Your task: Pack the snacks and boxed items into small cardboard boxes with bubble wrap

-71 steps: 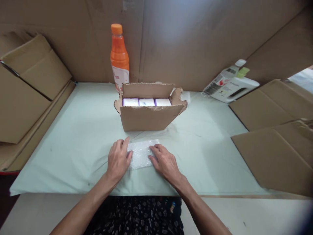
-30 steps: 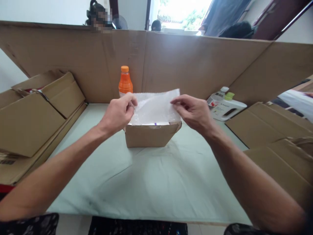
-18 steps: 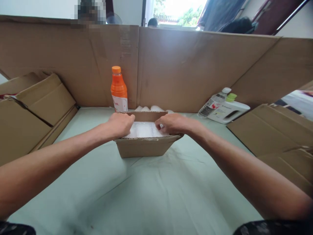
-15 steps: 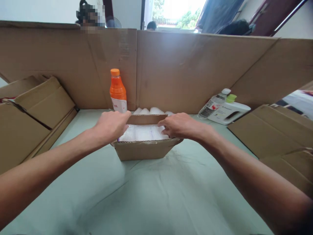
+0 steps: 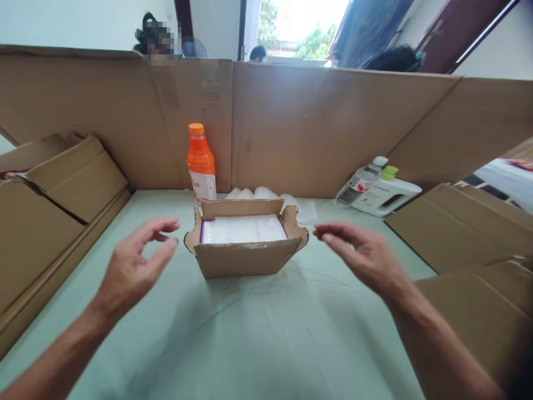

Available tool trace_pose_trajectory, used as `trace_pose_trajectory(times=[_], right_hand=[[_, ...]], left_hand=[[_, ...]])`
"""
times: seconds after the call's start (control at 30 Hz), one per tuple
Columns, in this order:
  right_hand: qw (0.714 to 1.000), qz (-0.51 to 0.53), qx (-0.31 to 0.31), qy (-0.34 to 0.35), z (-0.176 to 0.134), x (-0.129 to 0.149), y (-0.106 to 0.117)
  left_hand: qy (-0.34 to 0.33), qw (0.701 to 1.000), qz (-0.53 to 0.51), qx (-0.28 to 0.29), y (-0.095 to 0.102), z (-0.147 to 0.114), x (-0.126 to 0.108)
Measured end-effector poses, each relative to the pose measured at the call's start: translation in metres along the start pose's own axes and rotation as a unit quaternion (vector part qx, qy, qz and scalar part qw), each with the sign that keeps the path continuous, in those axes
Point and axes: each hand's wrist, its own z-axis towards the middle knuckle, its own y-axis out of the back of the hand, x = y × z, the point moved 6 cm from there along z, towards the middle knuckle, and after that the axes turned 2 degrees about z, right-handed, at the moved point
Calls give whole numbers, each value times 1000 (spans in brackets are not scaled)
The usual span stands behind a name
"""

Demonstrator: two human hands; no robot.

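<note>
The open box [image 5: 241, 262] stands mid-table [image 5: 258, 339], bubble wrap [image 5: 245, 229] lying inside it. At nine o'clock from the box, the left hand [image 5: 134, 264] is half open, thumb and fingers parted, holding nothing. At three o'clock the right hand [image 5: 366, 255] hovers near a flap, also holding nothing, its thumb close below the fingers

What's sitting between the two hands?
Head view: the open carton stands between the left hand and the right hand, with bubble wrap lying inside it. Neither hand appears to touch the carton.
</note>
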Motion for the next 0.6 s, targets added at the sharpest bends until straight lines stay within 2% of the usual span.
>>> trace_pose_trajectory(times=[0.03, 0.1, 0.17, 0.2, 0.27, 0.33, 0.4, 0.47, 0.53, 0.6], right_hand=[[999, 28, 7, -25, -10, -13, -15], [993, 98, 37, -55, -18, -31, -55], [982, 168, 51, -72, -15, -40, -88], [977, 193, 49, -81, -14, -43, -96], [973, 205, 37, -100, -18, -50, -92], [980, 165, 22, -112, -32, -58, -68], [988, 104, -1, -117, -48, -67, -44], [991, 66, -1, -113, -53, -68, -41], [993, 73, 34, -82, -40, -51, -69], [988, 123, 93, -23, -9, -16, -121]], left_hand=[[44, 999, -27, 13, -12, -15, 17], [107, 987, -115, 44, -47, -31, 42], [148, 966, -205, 59, -85, -30, 50], [163, 956, -236, 57, -101, -26, 47], [173, 943, -278, 59, -123, -20, 30], [153, 939, -301, 67, -134, -21, 8], [123, 940, -311, 61, -132, -33, -6], [120, 945, -303, 29, -119, -50, 1], [158, 946, -283, -28, -95, -70, 28], [215, 938, -253, -97, -61, -87, 65]])
